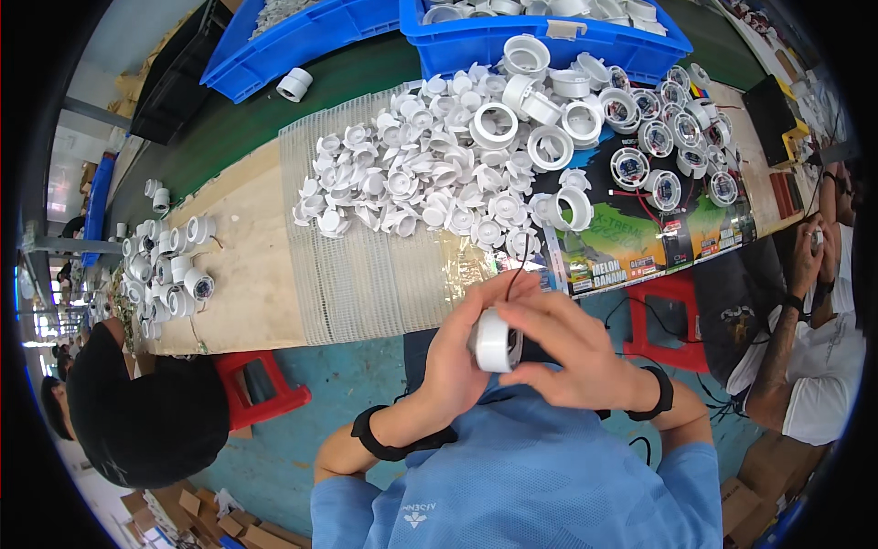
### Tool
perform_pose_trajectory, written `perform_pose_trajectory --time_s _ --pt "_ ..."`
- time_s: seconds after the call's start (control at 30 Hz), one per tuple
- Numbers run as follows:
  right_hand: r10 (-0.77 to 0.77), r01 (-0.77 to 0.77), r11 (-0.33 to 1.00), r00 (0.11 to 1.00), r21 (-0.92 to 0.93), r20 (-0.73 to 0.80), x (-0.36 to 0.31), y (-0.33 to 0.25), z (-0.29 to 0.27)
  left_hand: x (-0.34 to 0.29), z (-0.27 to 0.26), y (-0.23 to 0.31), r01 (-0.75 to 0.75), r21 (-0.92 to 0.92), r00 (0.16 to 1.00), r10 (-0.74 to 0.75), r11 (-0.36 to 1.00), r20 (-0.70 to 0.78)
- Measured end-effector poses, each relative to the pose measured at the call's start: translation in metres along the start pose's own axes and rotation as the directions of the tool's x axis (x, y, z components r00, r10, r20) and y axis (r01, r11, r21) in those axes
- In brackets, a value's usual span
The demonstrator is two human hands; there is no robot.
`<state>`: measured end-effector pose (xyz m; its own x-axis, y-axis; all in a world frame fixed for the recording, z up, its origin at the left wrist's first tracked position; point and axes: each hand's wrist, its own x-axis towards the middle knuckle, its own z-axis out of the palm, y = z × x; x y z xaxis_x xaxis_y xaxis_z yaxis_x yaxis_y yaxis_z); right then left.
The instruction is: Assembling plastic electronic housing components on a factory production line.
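A white round plastic housing (494,344) is held between my two hands, just off the table's front edge. My left hand (454,352) wraps round its left side. My right hand (578,355) grips it from the right, its thumb and fingers at the dark open face. A thin dark wire rises above the fingers; where it ends is hidden. In front of me lies a heap of small white finned plastic parts (412,169). Several white rings (495,125) rest on the heap's right part. Farther right are round housings with circuit boards inside (656,138), some with red wires.
Blue bins (622,50) of white parts stand at the back. A ribbed translucent mat (352,284) covers the table's middle. White housings (183,233) cluster at the left end. Red stools (265,389) stand below the table. Co-workers sit at both sides, one with hands (809,252) on a small part.
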<state>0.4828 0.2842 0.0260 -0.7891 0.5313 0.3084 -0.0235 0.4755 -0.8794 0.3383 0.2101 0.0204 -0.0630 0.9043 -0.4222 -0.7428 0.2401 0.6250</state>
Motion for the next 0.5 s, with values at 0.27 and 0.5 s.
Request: perform_pose_trajectory --time_s 0.27,0.5 --pt "-0.078 0.082 0.991 0.996 -0.11 0.042 0.002 0.015 -0.012 -0.008 -0.026 0.009 0.282 0.186 0.95 -0.301 0.941 0.083" --pt "0.105 -0.237 0.7 0.967 -0.673 -0.231 0.003 0.084 -0.062 0.003 -0.033 0.021 -0.068 0.131 0.997 0.063 0.989 0.043"
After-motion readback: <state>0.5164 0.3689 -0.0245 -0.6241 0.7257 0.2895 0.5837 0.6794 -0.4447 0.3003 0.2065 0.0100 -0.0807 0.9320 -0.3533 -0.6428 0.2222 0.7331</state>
